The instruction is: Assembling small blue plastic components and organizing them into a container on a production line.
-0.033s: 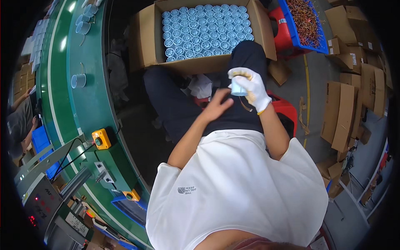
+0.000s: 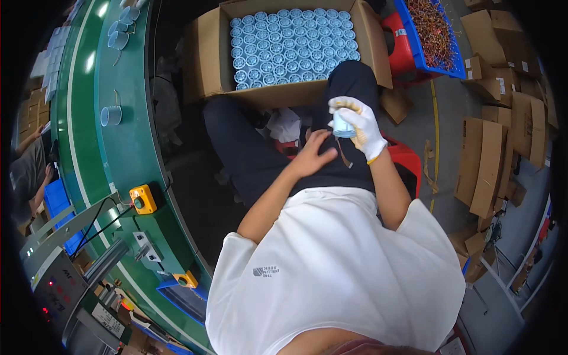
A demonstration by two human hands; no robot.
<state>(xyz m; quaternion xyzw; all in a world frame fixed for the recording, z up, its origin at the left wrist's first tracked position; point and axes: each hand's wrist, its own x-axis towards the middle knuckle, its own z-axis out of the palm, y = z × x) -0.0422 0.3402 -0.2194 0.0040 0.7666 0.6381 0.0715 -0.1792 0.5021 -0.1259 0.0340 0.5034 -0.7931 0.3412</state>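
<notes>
My right hand (image 2: 362, 126), in a white glove with a yellow cuff edge, is closed around a light-blue cup-shaped part (image 2: 343, 127) above my lap. A thin dark lead (image 2: 345, 155) with a pale end hangs from that part. Just left of it is my bare left hand (image 2: 312, 157), its thumb and fingers apart and nothing visible between them. The fingertips come close to the part and lead; whether they touch, I cannot tell. Beyond my knees, an open cardboard box (image 2: 278, 96) holds rows of similar light-blue round parts (image 2: 290, 47).
Left runs a green conveyor bench (image 2: 133, 83) with several light-blue cups, one nearby (image 2: 110, 116). A yellow button box (image 2: 142, 199) sits on its edge. A blue bin (image 2: 421, 41) of wire leads rests on a red stool (image 2: 397, 44). Cartons (image 2: 488, 165) stand right; another person works far left.
My right hand has shifted slightly right with the part, which is tilted differently. The lead now hangs longer and straighter below it. My left hand has also moved slightly right, its fingers bent differently.
</notes>
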